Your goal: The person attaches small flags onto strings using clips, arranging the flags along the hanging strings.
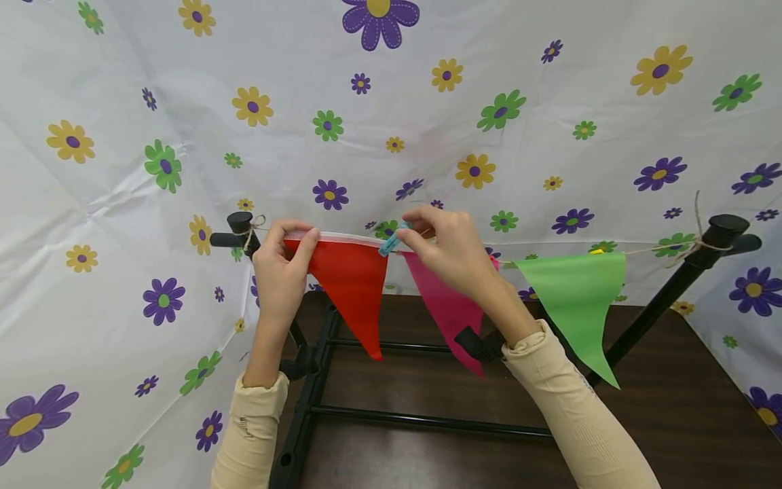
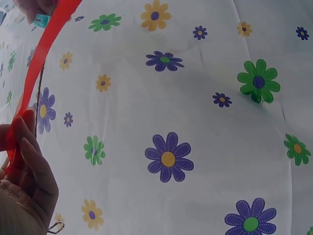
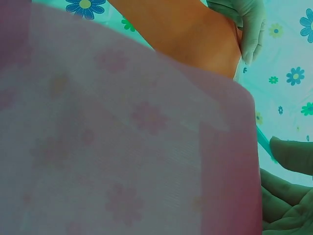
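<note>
My left hand (image 1: 284,272) pinches the upper left corner of a red triangular flag (image 1: 354,285), thumb in front, fingers behind. Between the thumb and fingers of my right hand (image 1: 449,251) is a light blue clothespin (image 1: 394,239), at the red flag's upper right corner. A pink flag (image 1: 442,305) hangs just right of it, partly hidden by my right hand and wrist. In the left wrist view the red flag (image 2: 36,73) shows edge-on, with the twine beside it. Pink cloth fills much of the right wrist view, hiding part of my right hand (image 3: 288,191).
A green flag (image 1: 580,292) hangs farther right, held by a yellow clip (image 1: 597,252). Twine (image 1: 647,248) runs between a left black post (image 1: 240,224) and a right black post (image 1: 672,292). Black frame bars (image 1: 427,420) lie over a dark brown table (image 1: 391,455). Flowered cloth (image 1: 275,54) stands behind.
</note>
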Demonstrator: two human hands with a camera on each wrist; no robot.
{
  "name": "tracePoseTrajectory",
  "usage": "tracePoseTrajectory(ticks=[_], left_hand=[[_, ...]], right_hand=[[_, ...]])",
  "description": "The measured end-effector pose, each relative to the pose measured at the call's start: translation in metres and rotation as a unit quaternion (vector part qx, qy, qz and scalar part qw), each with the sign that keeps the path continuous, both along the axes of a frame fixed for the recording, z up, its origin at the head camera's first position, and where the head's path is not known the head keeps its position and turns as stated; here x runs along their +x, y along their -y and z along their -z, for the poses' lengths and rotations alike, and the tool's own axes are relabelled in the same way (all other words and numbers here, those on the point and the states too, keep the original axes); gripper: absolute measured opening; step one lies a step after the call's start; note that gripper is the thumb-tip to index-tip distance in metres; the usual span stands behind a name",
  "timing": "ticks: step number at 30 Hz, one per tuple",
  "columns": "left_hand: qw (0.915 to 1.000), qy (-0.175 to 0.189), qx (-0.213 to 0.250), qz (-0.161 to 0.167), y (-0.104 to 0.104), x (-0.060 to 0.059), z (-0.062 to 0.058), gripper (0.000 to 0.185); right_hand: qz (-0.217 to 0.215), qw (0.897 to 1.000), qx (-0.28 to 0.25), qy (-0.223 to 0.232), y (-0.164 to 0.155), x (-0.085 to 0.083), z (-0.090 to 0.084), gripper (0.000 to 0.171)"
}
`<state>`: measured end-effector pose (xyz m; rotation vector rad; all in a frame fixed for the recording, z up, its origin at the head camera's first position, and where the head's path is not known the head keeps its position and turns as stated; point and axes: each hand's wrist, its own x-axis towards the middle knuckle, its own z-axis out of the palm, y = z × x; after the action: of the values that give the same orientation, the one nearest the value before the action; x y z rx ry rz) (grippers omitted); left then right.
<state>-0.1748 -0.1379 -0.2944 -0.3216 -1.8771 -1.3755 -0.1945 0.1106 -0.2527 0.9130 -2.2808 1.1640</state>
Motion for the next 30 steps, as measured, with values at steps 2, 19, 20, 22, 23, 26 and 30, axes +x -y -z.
tracePoseTrajectory(ticks=[2,19,20,22,23,26,30], left_hand=[[1.0000,0.001,-0.001,0.000,0.0002,0.0001,0.0002,0.024],[0.9999,0.003,-0.014,-0.008,0.0029,-0.0008,0.0052,0.028],[0.9999,0.003,-0.015,-0.008,0.0030,-0.0007,0.0053,0.028],[0.9998,0.004,-0.015,-0.009,0.0031,-0.0005,0.0054,0.028],[0.9999,0.004,-0.014,-0.009,0.0030,-0.0004,0.0053,0.028],[0.9998,0.007,-0.012,-0.015,0.0030,-0.0001,0.0052,0.028],[0.9997,0.011,-0.010,-0.020,0.0030,0.0005,0.0050,0.028]], right_hand=[[0.000,1.000,0.002,0.004,0.0001,0.0002,-0.0002,0.021],[0.014,0.998,0.034,0.043,0.0016,-0.0015,0.0013,0.019],[0.014,0.998,0.036,0.045,0.0015,-0.0018,0.0015,0.020],[0.013,0.998,0.040,0.050,0.0010,-0.0020,0.0015,0.020],[0.012,0.998,0.042,0.052,0.0010,-0.0020,0.0014,0.021],[0.011,0.997,0.048,0.053,0.0008,-0.0023,0.0014,0.023],[0.009,0.998,0.046,0.050,0.0012,-0.0023,0.0016,0.024]])
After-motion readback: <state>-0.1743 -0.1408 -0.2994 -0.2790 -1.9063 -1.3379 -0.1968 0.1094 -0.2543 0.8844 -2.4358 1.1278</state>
